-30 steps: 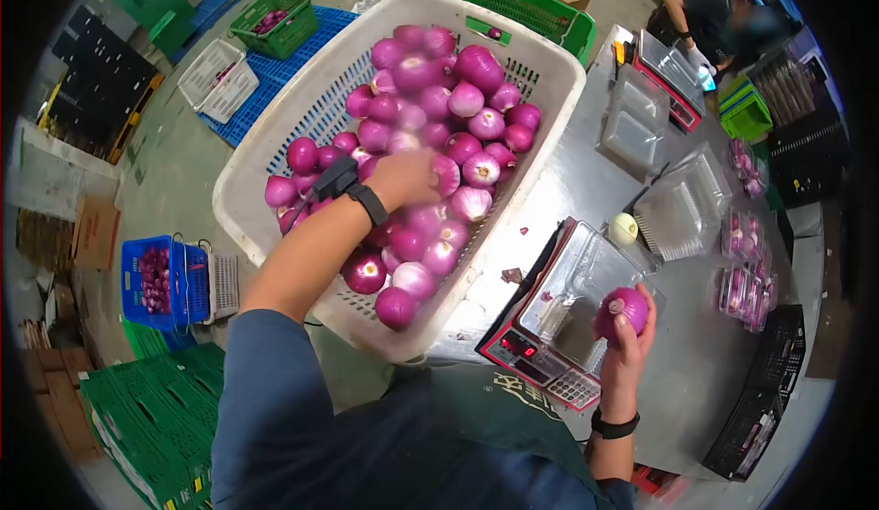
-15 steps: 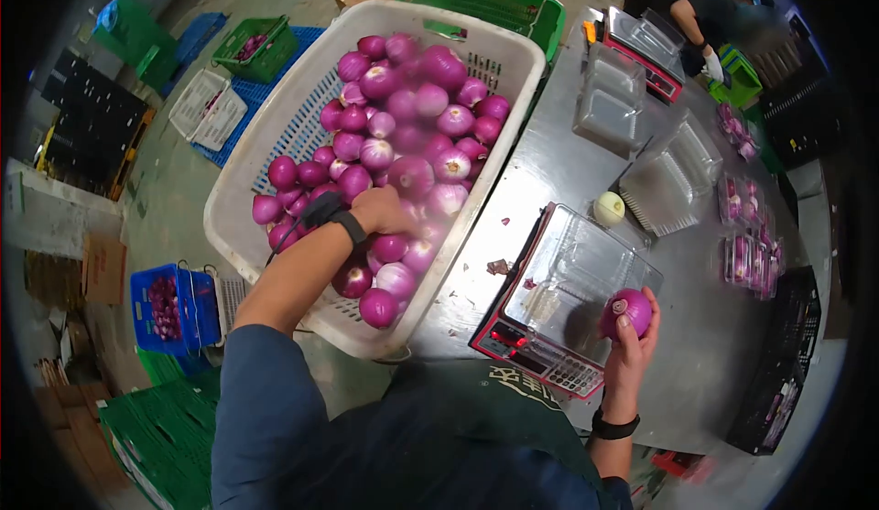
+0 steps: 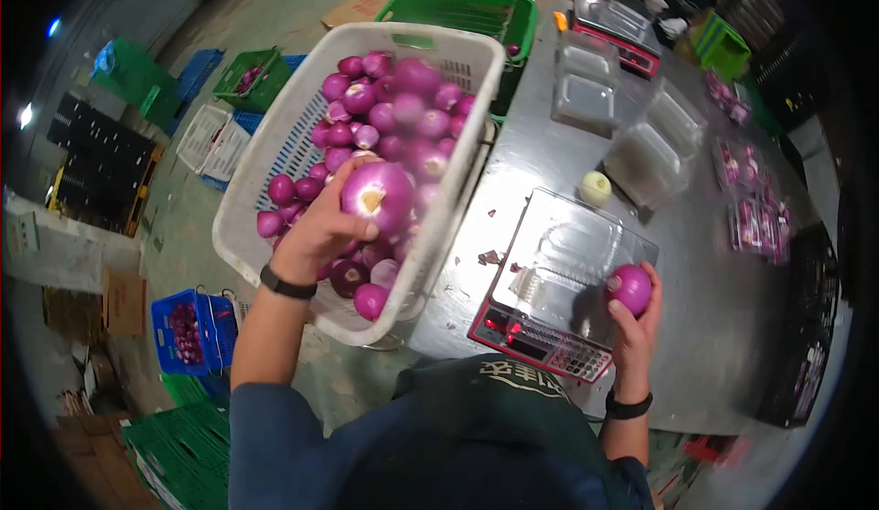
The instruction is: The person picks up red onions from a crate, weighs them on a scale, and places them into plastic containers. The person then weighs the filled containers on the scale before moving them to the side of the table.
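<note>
The left hand (image 3: 320,231) has come up out of the white basket (image 3: 275,148), its grip now wrapped around a large peeled red onion (image 3: 378,197) held just above the heap; a second ago that hand was still digging among the onions. The right hand (image 3: 634,318) keeps its grip closed on a smaller red onion (image 3: 629,288), which has moved down to the clear tray (image 3: 572,254) on the scale (image 3: 540,331) on the worktop (image 3: 540,157). Both hands now carry an onion, one at the scale.

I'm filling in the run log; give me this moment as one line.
left hand: holds large onion over white crate | right hand: holds red onion at clear tray on scale
</note>
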A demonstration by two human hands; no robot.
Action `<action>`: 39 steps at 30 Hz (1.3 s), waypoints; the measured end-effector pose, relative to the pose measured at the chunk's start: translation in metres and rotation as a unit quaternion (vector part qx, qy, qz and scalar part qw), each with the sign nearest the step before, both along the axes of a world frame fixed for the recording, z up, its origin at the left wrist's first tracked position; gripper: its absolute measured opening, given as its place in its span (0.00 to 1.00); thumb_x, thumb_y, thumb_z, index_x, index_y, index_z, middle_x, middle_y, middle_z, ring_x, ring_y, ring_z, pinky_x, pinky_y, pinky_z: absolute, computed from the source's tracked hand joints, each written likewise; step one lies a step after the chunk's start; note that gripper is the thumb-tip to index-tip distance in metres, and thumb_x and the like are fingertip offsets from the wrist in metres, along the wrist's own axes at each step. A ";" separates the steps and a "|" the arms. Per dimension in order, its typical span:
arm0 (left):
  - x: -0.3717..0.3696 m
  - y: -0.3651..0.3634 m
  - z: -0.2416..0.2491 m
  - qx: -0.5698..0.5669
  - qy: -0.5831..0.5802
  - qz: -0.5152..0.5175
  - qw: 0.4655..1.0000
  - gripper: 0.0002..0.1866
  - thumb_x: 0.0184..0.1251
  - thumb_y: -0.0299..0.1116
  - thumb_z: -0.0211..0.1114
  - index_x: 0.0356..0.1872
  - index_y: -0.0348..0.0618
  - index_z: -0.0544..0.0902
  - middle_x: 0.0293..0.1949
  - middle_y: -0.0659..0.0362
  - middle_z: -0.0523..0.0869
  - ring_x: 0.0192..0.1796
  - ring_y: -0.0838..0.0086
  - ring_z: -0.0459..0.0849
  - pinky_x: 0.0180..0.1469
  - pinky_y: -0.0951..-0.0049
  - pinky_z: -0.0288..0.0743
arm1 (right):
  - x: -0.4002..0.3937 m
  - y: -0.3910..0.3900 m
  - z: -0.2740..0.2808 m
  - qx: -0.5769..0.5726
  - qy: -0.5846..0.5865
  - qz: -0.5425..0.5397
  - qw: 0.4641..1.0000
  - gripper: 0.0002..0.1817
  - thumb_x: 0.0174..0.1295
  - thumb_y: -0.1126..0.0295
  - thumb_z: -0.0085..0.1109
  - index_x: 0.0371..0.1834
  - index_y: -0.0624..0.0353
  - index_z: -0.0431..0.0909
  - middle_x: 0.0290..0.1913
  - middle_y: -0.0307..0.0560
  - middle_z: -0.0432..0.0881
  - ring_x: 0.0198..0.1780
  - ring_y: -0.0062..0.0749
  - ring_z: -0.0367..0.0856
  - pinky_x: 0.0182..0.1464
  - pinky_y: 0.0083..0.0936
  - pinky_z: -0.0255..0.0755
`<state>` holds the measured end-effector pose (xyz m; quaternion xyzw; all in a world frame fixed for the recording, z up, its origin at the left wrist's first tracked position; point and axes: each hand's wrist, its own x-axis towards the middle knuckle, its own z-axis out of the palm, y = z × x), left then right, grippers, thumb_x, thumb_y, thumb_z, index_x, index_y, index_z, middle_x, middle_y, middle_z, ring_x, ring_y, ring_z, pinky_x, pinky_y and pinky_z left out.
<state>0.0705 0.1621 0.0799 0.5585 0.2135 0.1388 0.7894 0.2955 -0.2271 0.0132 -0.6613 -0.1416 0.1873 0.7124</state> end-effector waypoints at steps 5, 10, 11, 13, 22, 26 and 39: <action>0.022 -0.117 0.023 -0.017 -0.036 -0.018 0.999 0.57 0.36 0.24 0.88 0.73 0.46 0.65 0.62 0.54 0.78 0.65 0.64 0.81 0.67 0.64 0.77 | 0.006 -0.006 -0.002 -0.096 -0.121 0.043 0.987 0.45 0.47 0.73 0.77 0.73 0.57 0.68 0.62 0.50 0.78 0.62 0.38 0.82 0.64 0.33 0.78; 0.060 -0.208 -0.016 0.277 -0.009 -0.071 0.958 0.52 0.38 0.33 0.91 0.69 0.47 0.71 0.62 0.56 0.75 0.64 0.65 0.79 0.68 0.63 0.75 | 0.010 -0.015 0.008 -0.209 -0.363 0.059 0.906 0.40 0.48 0.69 0.77 0.68 0.57 0.72 0.63 0.54 0.79 0.61 0.50 0.82 0.63 0.39 0.78; 0.070 -0.214 -0.024 0.400 -0.020 -0.076 0.913 0.48 0.39 0.34 0.90 0.67 0.46 0.74 0.61 0.54 0.77 0.62 0.63 0.80 0.65 0.62 0.77 | 0.011 -0.016 0.009 -0.225 -0.395 0.071 0.888 0.40 0.47 0.69 0.77 0.67 0.57 0.73 0.62 0.53 0.79 0.60 0.51 0.82 0.61 0.39 0.77; 0.085 -0.224 -0.039 0.482 -0.033 -0.071 0.873 0.44 0.40 0.37 0.89 0.64 0.44 0.77 0.58 0.52 0.79 0.60 0.59 0.81 0.65 0.56 0.76 | 0.012 -0.020 0.008 -0.257 -0.457 0.096 0.846 0.39 0.45 0.67 0.77 0.65 0.57 0.75 0.61 0.52 0.80 0.58 0.55 0.82 0.59 0.40 0.76; 0.102 -0.223 -0.099 0.624 0.015 -0.049 0.780 0.41 0.47 0.43 0.84 0.64 0.39 0.78 0.64 0.46 0.76 0.68 0.55 0.72 0.74 0.49 0.65 | 0.011 -0.026 -0.012 -0.287 -0.466 0.082 0.833 0.38 0.43 0.61 0.82 0.60 0.58 0.80 0.59 0.52 0.81 0.60 0.50 0.79 0.65 0.47 0.69; 0.081 -0.217 -0.107 0.450 0.061 0.072 0.888 0.39 0.58 0.36 0.81 0.69 0.38 0.73 0.63 0.51 0.77 0.63 0.63 0.77 0.67 0.64 0.73 | 0.032 -0.037 -0.026 -0.226 -0.330 0.029 0.916 0.34 0.52 0.57 0.81 0.60 0.58 0.79 0.61 0.54 0.80 0.57 0.45 0.82 0.57 0.38 0.77; 0.029 -0.234 -0.087 -0.205 0.135 -0.015 0.969 0.19 0.70 0.28 0.67 0.59 0.36 0.76 0.48 0.54 0.86 0.46 0.69 0.86 0.45 0.68 0.84 | 0.097 -0.016 -0.030 -0.106 0.023 0.057 0.992 0.39 0.54 0.80 0.68 0.74 0.63 0.72 0.45 0.43 0.82 0.43 0.27 0.83 0.45 0.26 0.79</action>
